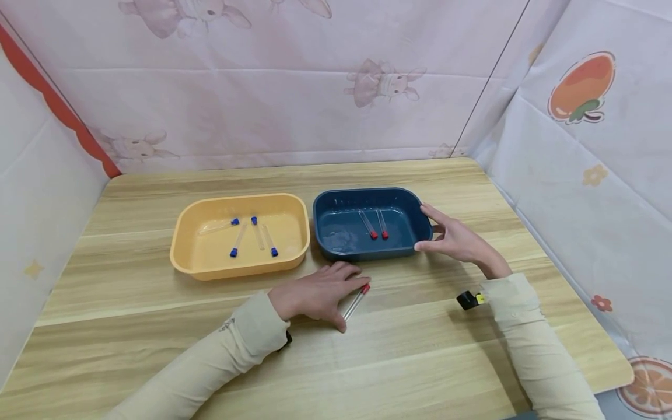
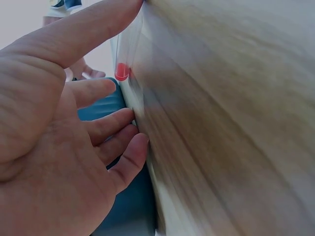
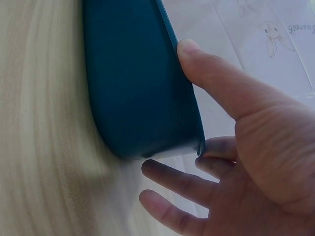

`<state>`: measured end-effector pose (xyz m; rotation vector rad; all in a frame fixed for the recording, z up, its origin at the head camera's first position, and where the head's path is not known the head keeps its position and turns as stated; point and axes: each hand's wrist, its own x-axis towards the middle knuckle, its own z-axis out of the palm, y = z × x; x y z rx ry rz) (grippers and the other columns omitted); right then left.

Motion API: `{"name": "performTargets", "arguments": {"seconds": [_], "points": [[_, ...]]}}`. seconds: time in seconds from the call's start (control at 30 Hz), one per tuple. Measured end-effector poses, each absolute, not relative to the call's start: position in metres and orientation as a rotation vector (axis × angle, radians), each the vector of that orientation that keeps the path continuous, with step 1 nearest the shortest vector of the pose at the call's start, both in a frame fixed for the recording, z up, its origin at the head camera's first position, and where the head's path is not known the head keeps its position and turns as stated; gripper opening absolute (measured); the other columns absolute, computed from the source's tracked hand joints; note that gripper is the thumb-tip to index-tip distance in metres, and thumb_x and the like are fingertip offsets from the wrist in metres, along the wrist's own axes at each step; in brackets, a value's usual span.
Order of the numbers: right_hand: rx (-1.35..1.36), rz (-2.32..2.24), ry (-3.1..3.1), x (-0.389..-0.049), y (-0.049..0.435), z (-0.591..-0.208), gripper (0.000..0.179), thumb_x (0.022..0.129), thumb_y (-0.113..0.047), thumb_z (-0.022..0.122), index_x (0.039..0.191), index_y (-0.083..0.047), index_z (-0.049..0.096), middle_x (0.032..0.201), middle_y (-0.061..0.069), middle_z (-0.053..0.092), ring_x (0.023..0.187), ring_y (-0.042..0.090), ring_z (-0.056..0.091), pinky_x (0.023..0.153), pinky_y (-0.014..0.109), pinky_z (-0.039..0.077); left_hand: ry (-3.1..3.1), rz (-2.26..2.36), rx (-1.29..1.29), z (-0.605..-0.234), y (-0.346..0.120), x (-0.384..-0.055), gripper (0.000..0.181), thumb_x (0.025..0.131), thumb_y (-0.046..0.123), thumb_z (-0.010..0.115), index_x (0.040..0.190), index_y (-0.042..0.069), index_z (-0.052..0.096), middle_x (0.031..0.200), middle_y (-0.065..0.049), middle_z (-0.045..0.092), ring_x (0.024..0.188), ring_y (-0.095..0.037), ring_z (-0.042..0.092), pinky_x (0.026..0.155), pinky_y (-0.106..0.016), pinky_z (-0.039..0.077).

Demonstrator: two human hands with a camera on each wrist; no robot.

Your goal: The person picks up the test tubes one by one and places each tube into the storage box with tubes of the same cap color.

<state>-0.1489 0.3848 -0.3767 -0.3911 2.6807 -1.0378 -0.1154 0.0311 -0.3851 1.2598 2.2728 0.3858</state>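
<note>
In the head view my left hand (image 1: pixel 320 291) reaches over a clear tube with a red cap (image 1: pixel 356 303) lying on the table. Its thumb is by the tube's uncapped end and a finger by the red cap; whether they touch it I cannot tell. The left wrist view shows that palm, the fingers loosely bent and apart, and the red cap (image 2: pixel 121 72) beyond. My right hand (image 1: pixel 455 238) holds the right end of a dark blue basin (image 1: pixel 362 255), thumb and index finger at its rim, other fingers apart. Two red-capped tubes (image 1: pixel 382 224) lie inside.
A yellow basin (image 1: pixel 238 271) stands left of the blue one, with several blue-capped clear tubes (image 1: pixel 270 240) inside. Both stand on a wood-grain table (image 1: pixel 399 361). Printed cloth walls (image 1: pixel 294 111) close off the back and sides.
</note>
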Motion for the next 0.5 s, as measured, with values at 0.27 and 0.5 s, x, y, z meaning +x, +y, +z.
{"name": "performTargets", "arguments": {"seconds": [0.27,0.5], "points": [[-0.404,-1.061,2.671,-0.1477,0.3845,-0.3752,0.097,0.094,-0.027,0.079,0.166,-0.007,0.016,0.171,0.016,0.015,0.13,0.041,0.056,0.1,0.053,0.051,2.29,0.361,1.264,-0.3856,0.0339,-0.1155,0.1,0.082,0.042,0.088,0.163,0.018,0.034,0.164,-0.01,0.029,0.147,-0.027,0.026,0.123,-0.045,0.024],[-0.412,-1.087,2.655,-0.1473,0.3832,-0.373,0.098,0.093,-0.023,0.08,0.165,-0.006,0.016,0.171,0.018,0.015,0.129,0.041,0.056,0.1,0.055,0.051,2.3,0.34,1.271,-0.387,0.0351,-0.1159,0.101,0.081,0.043,0.089,0.163,0.018,0.034,0.164,-0.01,0.03,0.147,-0.027,0.026,0.123,-0.045,0.023]]}}
